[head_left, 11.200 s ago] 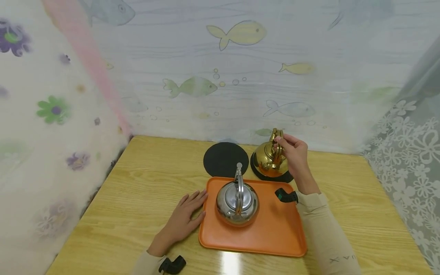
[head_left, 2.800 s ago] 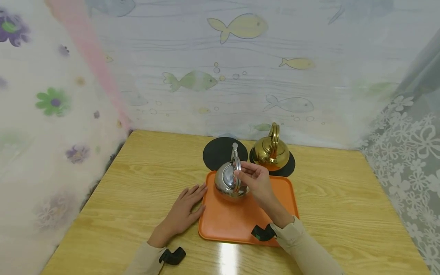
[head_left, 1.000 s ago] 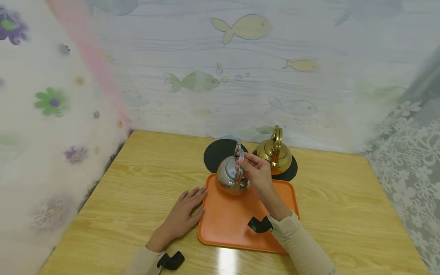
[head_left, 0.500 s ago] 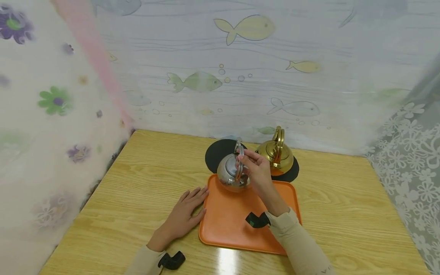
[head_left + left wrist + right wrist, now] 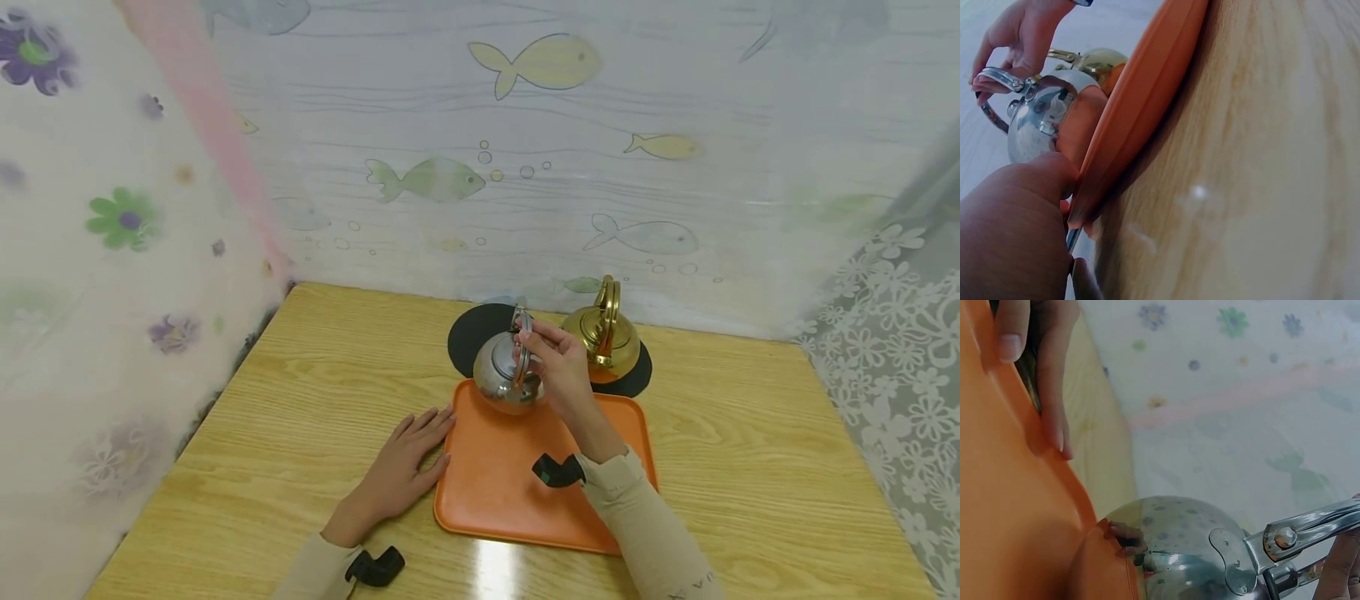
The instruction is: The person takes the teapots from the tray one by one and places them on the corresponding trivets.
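My right hand grips the upright handle of a silver kettle between thumb and fingers. The kettle hangs over the back left part of an orange tray, and its far side overlaps a round black mat behind the tray. In the right wrist view, the tray is mirrored in the shiny side of the kettle. My left hand lies on the table with fingers extended, fingertips and thumb at the tray's left rim. A gold kettle stands on a second black mat at the back right.
The wooden table runs up to a fish-printed curtain just behind the mats. A flower-printed curtain borders the left edge, and a lace one the right. The gold kettle stands close beside my right hand.
My right hand has left the gold kettle on its mat and taken hold of the silver kettle, which has risen from the tray and moved back toward the left mat. The left hand stays put.
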`<move>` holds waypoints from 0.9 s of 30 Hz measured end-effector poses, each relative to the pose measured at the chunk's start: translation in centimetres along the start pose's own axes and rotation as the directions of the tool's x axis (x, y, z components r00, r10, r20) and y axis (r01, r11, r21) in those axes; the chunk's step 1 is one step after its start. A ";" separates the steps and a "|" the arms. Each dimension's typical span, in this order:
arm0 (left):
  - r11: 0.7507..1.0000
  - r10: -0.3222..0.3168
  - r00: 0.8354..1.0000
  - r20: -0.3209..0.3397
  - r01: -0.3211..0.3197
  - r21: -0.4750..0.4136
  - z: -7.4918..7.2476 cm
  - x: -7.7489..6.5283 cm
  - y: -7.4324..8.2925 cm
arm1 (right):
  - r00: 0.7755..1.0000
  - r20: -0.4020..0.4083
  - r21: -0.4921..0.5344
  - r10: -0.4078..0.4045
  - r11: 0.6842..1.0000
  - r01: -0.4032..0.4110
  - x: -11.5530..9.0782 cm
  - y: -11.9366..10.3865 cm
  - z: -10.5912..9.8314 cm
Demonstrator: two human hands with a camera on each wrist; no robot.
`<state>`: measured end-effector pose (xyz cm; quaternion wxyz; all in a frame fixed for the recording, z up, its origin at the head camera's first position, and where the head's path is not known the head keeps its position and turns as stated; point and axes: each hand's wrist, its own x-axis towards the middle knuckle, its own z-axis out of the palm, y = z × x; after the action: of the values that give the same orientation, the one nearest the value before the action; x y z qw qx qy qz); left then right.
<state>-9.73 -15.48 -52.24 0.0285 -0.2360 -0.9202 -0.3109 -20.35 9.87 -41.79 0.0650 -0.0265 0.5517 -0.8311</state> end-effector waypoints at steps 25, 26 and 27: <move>1.000 0.002 1.000 -0.006 -0.002 0.002 0.0 -0.1 0.0 | 1.000 -0.011 -0.014 -0.006 1.000 0.005 2.0 -0.1 0.1; 1.000 0.003 1.000 -0.005 -0.003 0.001 0.0 -0.1 0.0 | 1.000 -0.017 -0.011 -0.003 1.000 0.003 2.2 -0.1 0.0; 1.000 0.004 1.000 -0.003 -0.004 0.002 0.0 -0.1 0.0 | 1.000 -0.024 -0.009 0.001 1.000 -0.001 2.4 -0.1 -0.1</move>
<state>-9.62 -15.53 -52.22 0.0307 -0.2373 -0.9200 -0.3105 -22.78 9.65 -41.75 0.0585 -0.0165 0.5562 -0.8288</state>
